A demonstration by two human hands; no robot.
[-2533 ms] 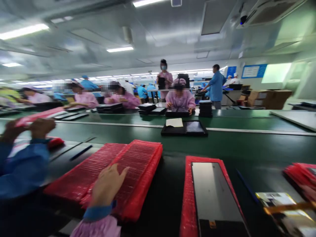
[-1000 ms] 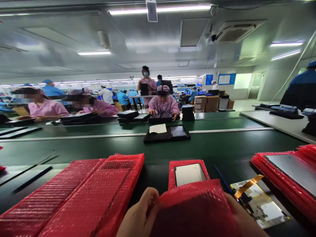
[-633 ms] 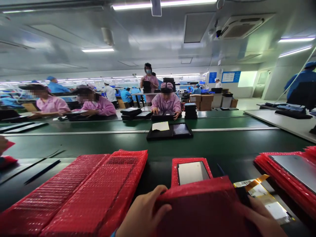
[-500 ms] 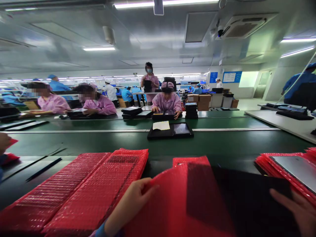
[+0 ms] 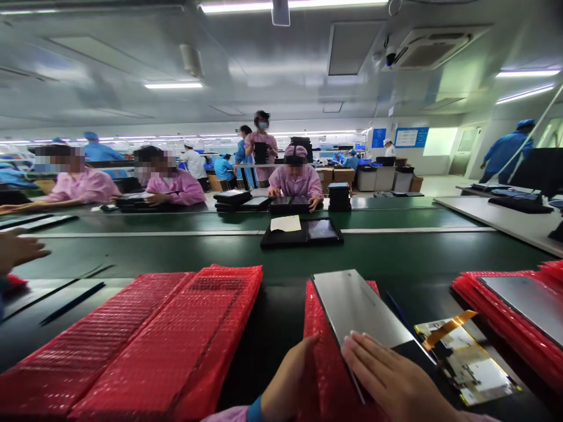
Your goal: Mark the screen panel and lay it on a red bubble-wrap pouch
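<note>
A flat grey display panel [image 5: 356, 305] lies slanted on a red bubble-wrap bag [image 5: 321, 363] at the near edge of the dark bench. My right hand [image 5: 391, 381] lies on the panel's near end with its fingers spread over the glass, holding it. My left hand [image 5: 290, 375] grips the left edge of the red bag just beside the panel. The bag's near part is hidden under my hands.
Stacks of red bubble bags [image 5: 167, 340] fill the bench on the left. Another red stack with a panel on top [image 5: 519, 305] lies at the right, next to a circuit piece with an orange flex cable [image 5: 466, 357]. A black tray [image 5: 303, 231] sits on the green conveyor. A co-worker's hand [image 5: 17, 249] shows at the left.
The red bag that both hands held up in front of me has come down. The grey panel now lies on it under my right hand. A co-worker's hand has come in at the left.
</note>
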